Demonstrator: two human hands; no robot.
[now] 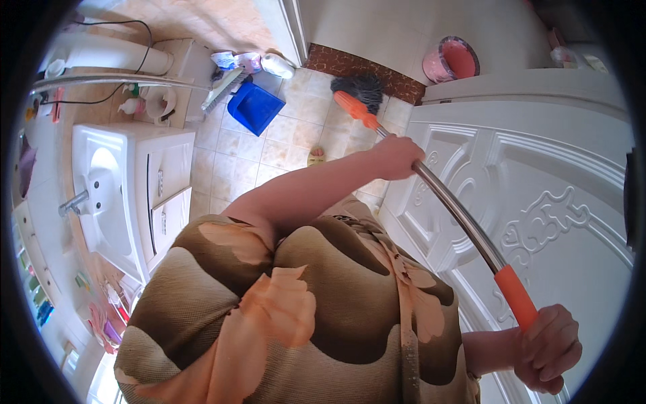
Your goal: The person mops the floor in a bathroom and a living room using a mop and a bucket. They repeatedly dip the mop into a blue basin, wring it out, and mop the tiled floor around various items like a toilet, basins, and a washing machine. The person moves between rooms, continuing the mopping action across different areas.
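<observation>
A mop with a steel handle (459,217) slants across the right half of the view. Its dark grey head (363,91) lies on the tiled floor beside the brown doorway threshold. My left hand (398,157) is closed around the handle, just above the orange collar (356,108). At the lower right, my right hand (547,348) grips the end of the orange foam sleeve (516,298). A blue dustpan (256,108) rests on the floor left of the mop head, with a bristled brush (225,90) next to it.
A white washbasin cabinet (169,202) stands at the left. The white panelled door (479,151) is close on the right. Beyond the threshold (368,70) is a pink bucket (450,60). Bottles and packs, including a white bottle (277,65), stand by the door frame. A slippered foot (316,155) shows below.
</observation>
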